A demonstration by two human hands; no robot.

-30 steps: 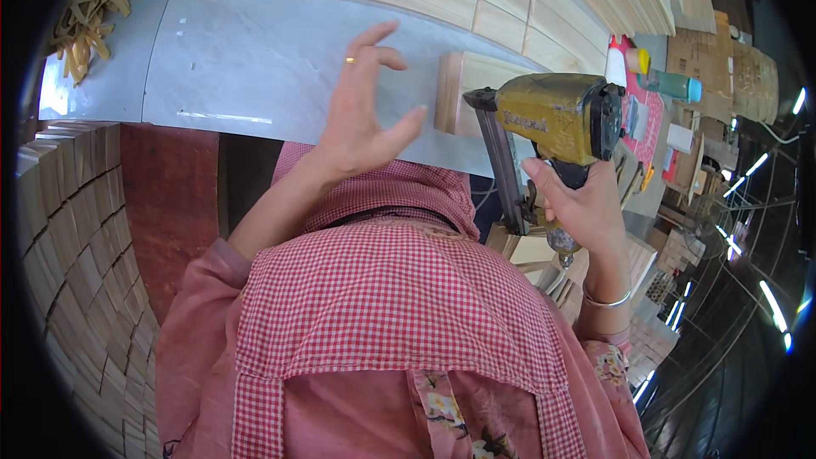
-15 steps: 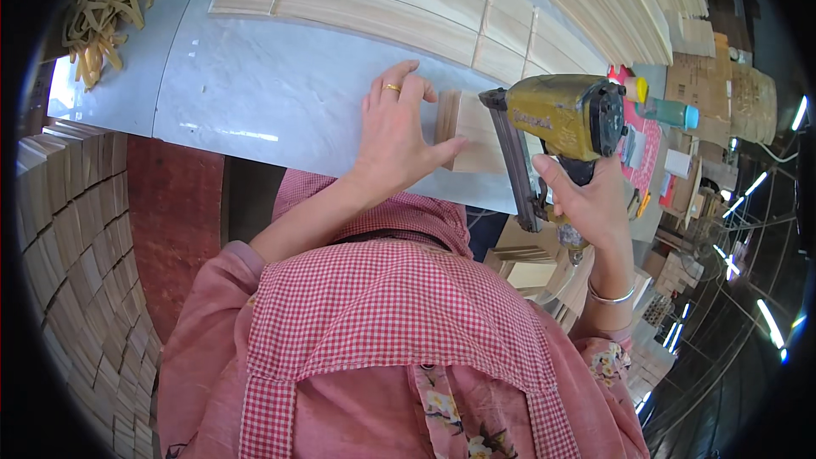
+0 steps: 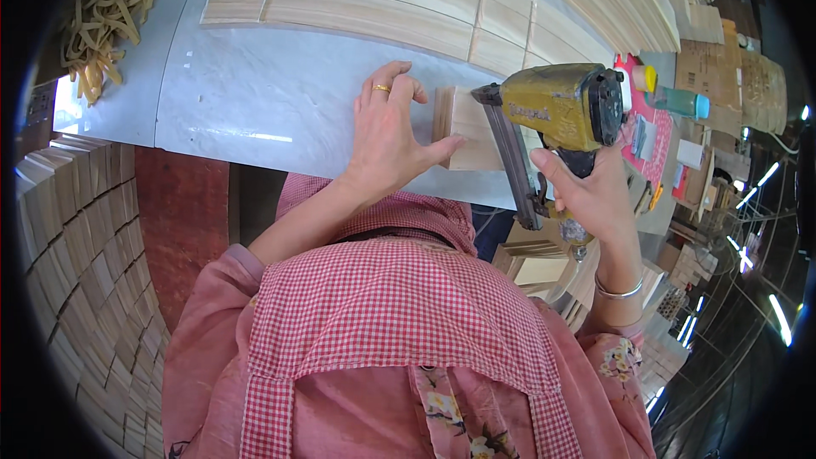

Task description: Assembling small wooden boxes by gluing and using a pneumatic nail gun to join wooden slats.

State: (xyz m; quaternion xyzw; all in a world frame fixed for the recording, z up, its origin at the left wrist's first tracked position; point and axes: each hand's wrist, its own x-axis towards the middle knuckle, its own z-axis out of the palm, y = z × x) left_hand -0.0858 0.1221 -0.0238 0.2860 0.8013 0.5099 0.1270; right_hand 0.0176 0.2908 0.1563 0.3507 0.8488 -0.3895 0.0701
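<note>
Right hand [image 3: 595, 195] is wrapped around the handle of the yellow nail gun [image 3: 557, 106]; trigger finger hidden. Gun body sits right of the wood stack [image 3: 469, 132], nose overlapping its top in view; can't tell if it touches. Gripping the handle behind the body probably balances the weight and keeps fingers clear of the nose.

Left hand [image 3: 387, 132] is open, thumb spread from half-bent fingers. Thumb tip overlaps the stack's left part, fingers just left with a gap. Looks like a steadying pose, but can't confirm pressure.

Stack lies flat near the table's [image 3: 297, 85] front edge, likely for easy reach by both hands. Grooved wood panels [image 3: 382, 4] lie in a row behind it, leaving bare tabletop in front, probably as working room. Loose tan strips [image 3: 106, 21] are heaped at far left, well apart from the hands.
</note>
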